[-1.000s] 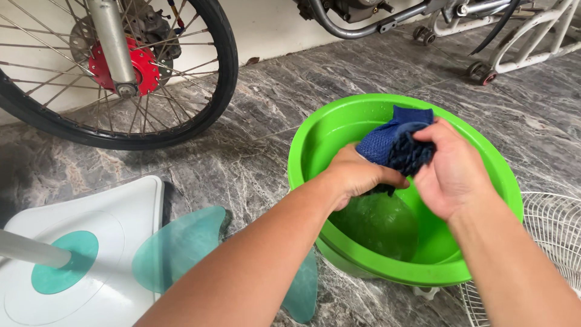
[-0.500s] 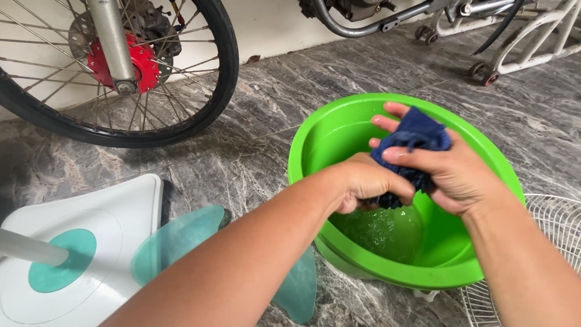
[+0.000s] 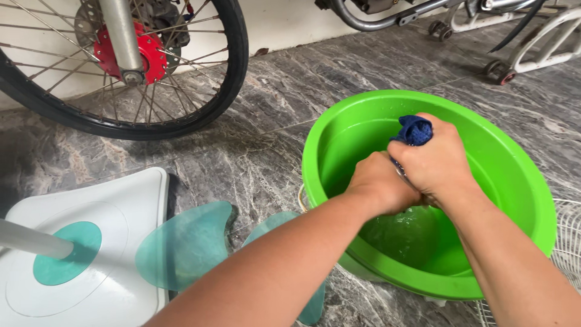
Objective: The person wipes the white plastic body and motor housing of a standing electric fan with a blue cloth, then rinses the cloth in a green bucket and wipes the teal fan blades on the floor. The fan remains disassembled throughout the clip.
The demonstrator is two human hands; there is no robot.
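Both my hands clench a wet dark blue cloth point(image 3: 414, 129) over a bright green plastic basin point(image 3: 520, 175) that holds a little water. My right hand point(image 3: 437, 162) is fisted around the upper part of the cloth, whose end pokes out above the knuckles. My left hand point(image 3: 381, 184) grips the lower part, pressed against the right hand. Most of the cloth is hidden inside the two fists.
A motorcycle front wheel point(image 3: 130, 66) with a red hub stands at the upper left. A white fan base point(image 3: 121, 242) with teal translucent fan blades point(image 3: 184, 245) lies at the lower left. A white wire fan guard point(image 3: 566, 218) sits at the right edge, on a grey marbled floor.
My right hand has closed from an open wrap into a tight fist on the cloth. The two hands have drawn together, and the cloth is now bunched mostly out of sight.
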